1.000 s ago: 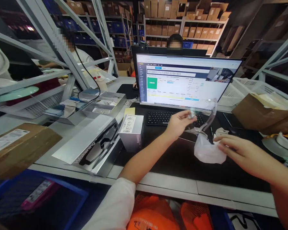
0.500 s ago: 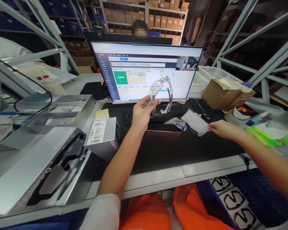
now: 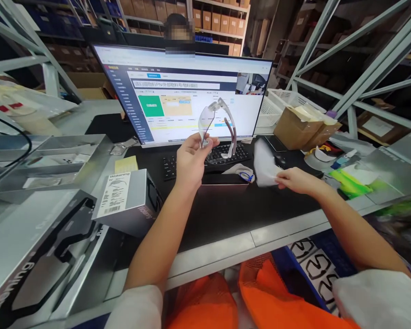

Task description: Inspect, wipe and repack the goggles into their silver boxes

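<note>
My left hand [image 3: 192, 162] pinches a pair of clear-framed glasses [image 3: 230, 130] by one lens, holding them up before the monitor and above the keyboard [image 3: 171, 168]. The temples hang to the right, folded partly in. My right hand [image 3: 296, 179] grips the lower corner of a white cloth [image 3: 264, 167], which is blurred and hangs upright over the black desk mat [image 3: 222, 219]. Between the hands, a grey-white pouch or cloth with a blue loop [image 3: 247, 177] lies near a dark, flat case or strip. What the pouch-like piece is, I cannot tell.
A lit monitor [image 3: 123, 109] stands behind. Left are a grey printed box [image 3: 130, 196], yellow sticky notes [image 3: 126, 163] and open grey boxes [image 3: 85, 164]. On the right sit a cardboard box [image 3: 294, 130] and a white basket [image 3: 272, 109]. Another person is behind the monitor.
The white cloth has come up off the desk mat in my right hand, moving toward the glasses. My left hand still holds the glasses. The camera view has shifted right.
</note>
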Available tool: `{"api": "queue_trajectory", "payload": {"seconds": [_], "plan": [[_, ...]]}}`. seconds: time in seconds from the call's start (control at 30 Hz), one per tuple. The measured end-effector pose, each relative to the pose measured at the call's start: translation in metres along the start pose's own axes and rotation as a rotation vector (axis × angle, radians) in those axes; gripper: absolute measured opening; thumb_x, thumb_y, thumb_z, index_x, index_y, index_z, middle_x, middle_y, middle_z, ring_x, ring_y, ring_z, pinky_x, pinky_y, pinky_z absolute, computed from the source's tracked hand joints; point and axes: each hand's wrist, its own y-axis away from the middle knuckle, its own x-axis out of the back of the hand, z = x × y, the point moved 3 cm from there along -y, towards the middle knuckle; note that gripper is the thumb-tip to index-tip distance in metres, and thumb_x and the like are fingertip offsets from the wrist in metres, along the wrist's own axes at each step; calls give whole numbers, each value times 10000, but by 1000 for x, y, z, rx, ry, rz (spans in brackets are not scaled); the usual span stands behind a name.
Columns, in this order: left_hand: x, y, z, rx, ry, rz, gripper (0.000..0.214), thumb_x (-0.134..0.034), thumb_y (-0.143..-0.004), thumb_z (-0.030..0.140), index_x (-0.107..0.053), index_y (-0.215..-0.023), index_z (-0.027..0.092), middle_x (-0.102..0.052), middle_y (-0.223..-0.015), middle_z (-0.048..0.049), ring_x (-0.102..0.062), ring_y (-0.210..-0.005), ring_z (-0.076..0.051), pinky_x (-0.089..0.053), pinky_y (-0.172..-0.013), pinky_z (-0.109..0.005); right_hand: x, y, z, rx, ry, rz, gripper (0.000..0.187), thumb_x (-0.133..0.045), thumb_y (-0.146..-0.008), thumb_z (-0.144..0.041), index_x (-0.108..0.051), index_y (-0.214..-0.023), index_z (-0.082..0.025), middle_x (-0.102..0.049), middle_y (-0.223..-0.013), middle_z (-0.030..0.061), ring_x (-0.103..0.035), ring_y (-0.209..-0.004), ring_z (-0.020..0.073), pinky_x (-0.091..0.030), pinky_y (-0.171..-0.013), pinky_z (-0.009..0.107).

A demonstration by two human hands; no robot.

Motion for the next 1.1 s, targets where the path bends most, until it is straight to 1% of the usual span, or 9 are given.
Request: {"api": "queue_trajectory", "payload": {"seconds": [0.13, 0.23, 0.3, 0.4, 0.57, 0.67, 0.77, 0.9, 1.1], "plan": [[-16, 15, 1, 72, 35, -112, 338, -842, -723, 434, -679, -882, 185, -755, -861, -43, -745, -846, -215, -552, -946, -398, -8, -21, -21, -34, 51, -42, 434, -545, -942, -470, -542, -621, -179, -533, -583, -9, -485, -559, 128, -361, -523, 260], [-32, 30, 3, 148, 74, -214, 341, -818, -747, 458, -657, -870, 183, -764, -868, -48, -745, -852, -216, -562, -922, -391, -5, -38, -52, 0, -2, -137, 443, -506, -907, -440, -465, -550, -181, -467, -537, -16, -427, -535, 116, -280, -505, 266], [-38, 39, 4, 183, 81, -261, 351, -793, -768, 485, -640, -873, 186, -769, -871, -55, -744, -874, -221, -560, -923, -393, -5, -50, -72, 15, -46, -129, 433, -513, -871, -415, -437, -516, -178, -411, -511, -17, -373, -515, 106, -246, -495, 269], [-37, 43, 5, 153, 49, -279, 350, -771, -787, 501, -623, -896, 202, -771, -892, -58, -738, -914, -227, -546, -940, -398, -14, -67, -91, 24, -204, -151, 409, -533, -825, -411, -437, -503, -178, -364, -496, -23, -322, -493, 94, -223, -482, 263], [-19, 32, 11, -65, -159, -185, 263, -800, -787, 370, -626, -896, 206, -766, -937, -54, -718, -926, -196, -528, -914, -335, -34, -85, -101, 15, -585, -189, 389, -537, -826, -447, -456, -549, -187, -383, -498, -35, -334, -459, 87, -237, -457, 244], [-12, 27, 18, -144, -182, -110, 228, -787, -802, 322, -610, -888, 207, -770, -925, -44, -721, -922, -189, -522, -904, -320, -45, -89, -108, 30, -606, -165, 415, -530, -845, -467, -444, -552, -186, -381, -504, -37, -337, -462, 84, -234, -462, 243], [-10, 25, 22, -110, -42, -62, 219, -729, -844, 361, -573, -870, 210, -777, -863, -31, -740, -890, -196, -531, -899, -339, -55, -92, -114, 44, -562, -118, 413, -515, -852, -445, -425, -546, -183, -397, -516, -33, -349, -479, 84, -240, -480, 243], [-15, 27, 15, 49, -37, -159, 249, -750, -819, 367, -579, -886, 200, -781, -859, -54, -746, -898, -212, -542, -897, -355, -64, -97, -109, 51, -701, -73, 414, -496, -856, -468, -425, -558, -188, -387, -494, -41, -345, -465, 83, -235, -477, 243], [-16, 28, 5, -69, -200, -94, 225, -787, -784, 282, -601, -882, 200, -763, -969, -48, -710, -979, -184, -532, -884, -304, -66, -97, -102, 76, -696, -113, 400, -490, -868, -419, -431, -548, -186, -426, -478, -33, -368, -441, 80, -241, -466, 238]]}}
